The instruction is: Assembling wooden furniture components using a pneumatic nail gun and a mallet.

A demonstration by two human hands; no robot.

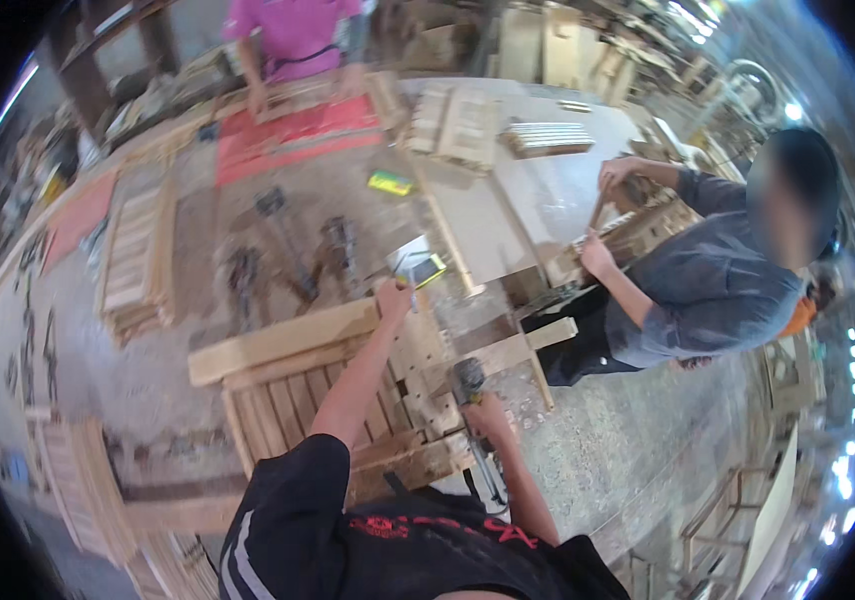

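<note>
Right hand (486, 412) wrapped in a full grip around a dark power tool (470, 381), seemingly a nail gun or driver, nose aimed down at the near right edge of a slatted wooden pallet (323, 395) just below centre frame; held upright, likely so the tip meets the wood squarely. Left hand (395, 297) stretched forward and closed over the far top edge of the same pallet, grip narrow on the thick crosswise plank (283, 340), apparently bracing the frame against shifting. Pale, rough-sawn wood throughout: flat parallel slats, chunky square blocks at the corners, a loose batten (508, 352) jutting out to the right. Beneath, a grey, dusty, scuffed surface (278, 200) strewn with dark metal tools at centre and a small yellow-green object (390, 183) further up. Stacked slatted panels (138, 255) at left, more at upper centre, red sheets (298, 130) toward the top. At right, another person in a grey shirt (708, 280) with both hands on a separate wooden piece; at top, a person in pink (298, 35) leaning over boards.
</note>
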